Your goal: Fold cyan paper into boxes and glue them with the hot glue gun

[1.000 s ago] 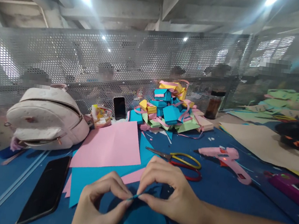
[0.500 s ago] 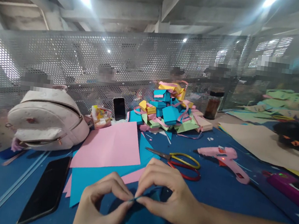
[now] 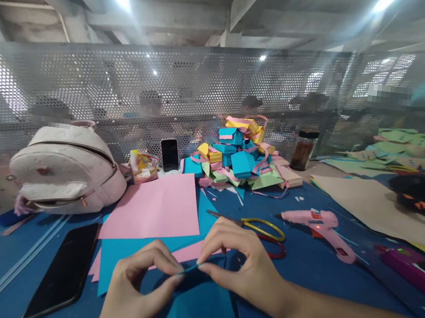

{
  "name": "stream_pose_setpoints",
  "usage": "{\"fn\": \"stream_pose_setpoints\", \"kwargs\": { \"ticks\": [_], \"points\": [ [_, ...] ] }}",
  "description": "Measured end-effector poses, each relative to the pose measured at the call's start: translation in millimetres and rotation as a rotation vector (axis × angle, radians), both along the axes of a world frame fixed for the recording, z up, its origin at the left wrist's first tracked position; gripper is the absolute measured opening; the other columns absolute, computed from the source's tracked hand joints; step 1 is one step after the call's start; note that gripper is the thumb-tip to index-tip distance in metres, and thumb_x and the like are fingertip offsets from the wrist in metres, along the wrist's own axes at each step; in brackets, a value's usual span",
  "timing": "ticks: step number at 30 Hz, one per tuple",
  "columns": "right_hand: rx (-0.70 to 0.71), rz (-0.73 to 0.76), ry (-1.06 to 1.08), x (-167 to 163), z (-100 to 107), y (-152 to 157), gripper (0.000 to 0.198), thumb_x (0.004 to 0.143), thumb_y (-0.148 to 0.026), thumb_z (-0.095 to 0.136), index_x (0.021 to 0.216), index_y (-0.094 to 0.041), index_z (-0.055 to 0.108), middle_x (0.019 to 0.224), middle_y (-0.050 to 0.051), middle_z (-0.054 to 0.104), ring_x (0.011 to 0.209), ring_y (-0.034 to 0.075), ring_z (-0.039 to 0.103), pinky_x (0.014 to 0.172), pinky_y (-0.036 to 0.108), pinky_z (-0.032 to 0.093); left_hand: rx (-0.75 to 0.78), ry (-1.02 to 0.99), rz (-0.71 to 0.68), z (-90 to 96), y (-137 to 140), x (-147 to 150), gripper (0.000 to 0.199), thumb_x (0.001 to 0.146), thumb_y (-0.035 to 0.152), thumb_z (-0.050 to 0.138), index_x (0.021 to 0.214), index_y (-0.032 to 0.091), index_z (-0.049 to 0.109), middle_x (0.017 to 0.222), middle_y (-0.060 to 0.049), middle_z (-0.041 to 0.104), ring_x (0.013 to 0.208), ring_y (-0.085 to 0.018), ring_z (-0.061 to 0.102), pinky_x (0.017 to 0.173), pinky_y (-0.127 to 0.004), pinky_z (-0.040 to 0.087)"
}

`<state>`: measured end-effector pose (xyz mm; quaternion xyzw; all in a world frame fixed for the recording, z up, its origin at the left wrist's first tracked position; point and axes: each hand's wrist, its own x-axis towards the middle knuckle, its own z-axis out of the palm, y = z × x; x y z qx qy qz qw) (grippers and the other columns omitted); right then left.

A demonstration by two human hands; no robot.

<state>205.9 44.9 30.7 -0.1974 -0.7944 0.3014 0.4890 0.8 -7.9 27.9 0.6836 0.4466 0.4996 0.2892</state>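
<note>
Between my hands is a folded piece of blue paper (image 3: 199, 309), shaped like a small box or bag, at the bottom middle. My left hand (image 3: 145, 282) pinches its upper edge between thumb and forefinger. A little to the right, my right hand (image 3: 236, 260) pinches the same edge, fingers curled. Just behind the right hand lie scissors (image 3: 262, 228) with one yellow and one red handle, partly hidden by the fingers. Pink paper (image 3: 155, 209) and blue sheets (image 3: 123, 256) lie stacked beyond the left hand.
A pink glue gun (image 3: 318, 226) lies at right, near a purple device (image 3: 414, 269). A black phone (image 3: 63, 269) and a white backpack (image 3: 68, 167) are at left. A pile of folded paper boxes (image 3: 236, 157) and a dark jar (image 3: 304, 150) stand before the perforated metal screen (image 3: 190, 84).
My hands have moved slightly apart along the pinched edge, the left one shifting left. The blue paper now shows more of its front face. The other things stay put.
</note>
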Motion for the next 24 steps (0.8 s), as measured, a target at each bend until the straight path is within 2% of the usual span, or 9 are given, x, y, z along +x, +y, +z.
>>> {"fn": "stream_pose_setpoints", "kwargs": {
  "ticks": [7, 24],
  "points": [
    [-0.004, -0.013, -0.004, 1, 0, 5, 0.008, 0.079, -0.013, 0.072, 0.077, -0.019, 0.068, 0.076, 0.000, 0.068, 0.072, 0.015, 0.054, 0.067, 0.030, 0.041, -0.059, -0.156, 0.071, -0.6, 1, 7, 0.014, 0.074, 0.017, 0.071, 0.061, 0.019, 0.068, 0.064, -0.001, 0.064, 0.063, -0.015, 0.060, 0.061, -0.024, 0.047],
    [0.054, -0.022, -0.043, 1, -6, 14, 0.005, 0.082, -0.015, 0.070, 0.079, -0.019, 0.069, 0.076, 0.001, 0.068, 0.072, 0.015, 0.054, 0.065, 0.030, 0.041, -0.055, -0.151, 0.089, -0.3, 2, 6, 0.013, 0.074, 0.018, 0.070, 0.061, 0.019, 0.068, 0.065, -0.001, 0.065, 0.064, -0.016, 0.060, 0.064, -0.027, 0.047]
  ]
}}
